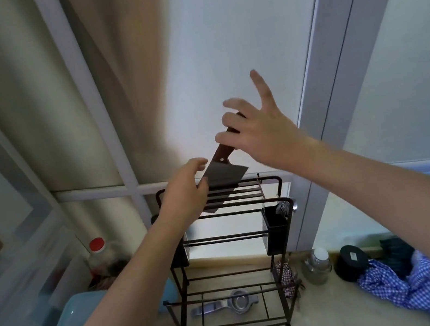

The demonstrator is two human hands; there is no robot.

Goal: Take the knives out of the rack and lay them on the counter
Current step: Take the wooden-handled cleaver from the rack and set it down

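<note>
Your right hand (263, 131) curls loosely on cleaver (225, 178) handle, thumb splayed; left hand (182, 197) at blade, grip unclear. Loose hold: cleaver could slip, cut your left fingers, snag rack (249, 233).

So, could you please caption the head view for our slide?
Right hand grips a knife by its wooden handle, blade partly in the rack, left hand beside the blade.

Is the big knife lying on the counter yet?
No, the knife is up at the top of the rack, its handle in the right hand.
</note>
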